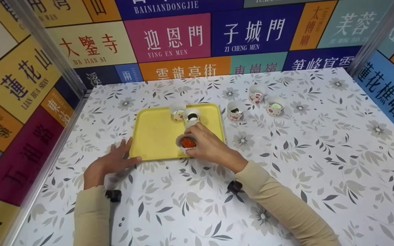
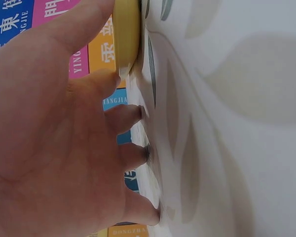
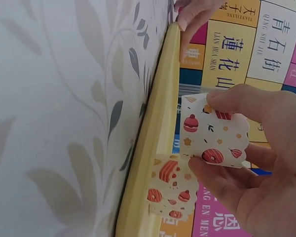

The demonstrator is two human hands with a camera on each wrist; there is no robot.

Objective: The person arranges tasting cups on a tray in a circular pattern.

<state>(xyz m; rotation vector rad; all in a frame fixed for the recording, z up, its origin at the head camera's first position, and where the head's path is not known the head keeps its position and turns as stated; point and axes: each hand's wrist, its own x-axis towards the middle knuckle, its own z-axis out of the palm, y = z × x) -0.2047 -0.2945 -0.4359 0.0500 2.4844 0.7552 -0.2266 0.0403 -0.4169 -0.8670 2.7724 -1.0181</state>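
Note:
My right hand [image 1: 207, 141] pinches a small paper cup [image 3: 214, 131] printed with cakes and doughnuts, thumb on one side and fingers on the other. Red contents [image 1: 188, 142] show inside it. The cup is held over the right part of a yellow tray [image 1: 156, 133], just above its surface in the right wrist view. At the tray's near left corner, my left hand [image 1: 113, 159] has its fingers spread, thumb and index finger touching the rim. Behind the held cup, a cup with pale contents [image 1: 177, 112] and one with dark and white contents [image 1: 192, 115] stand on the tray.
Right of the tray stand three more patterned cups: one with dark contents [image 1: 234, 112], another behind it [image 1: 255, 95], and one with pale green and white contents [image 1: 274, 107]. Colourful panels with Chinese lettering [image 1: 171, 34] wall the flower-patterned table [image 1: 197, 205] at the back and sides.

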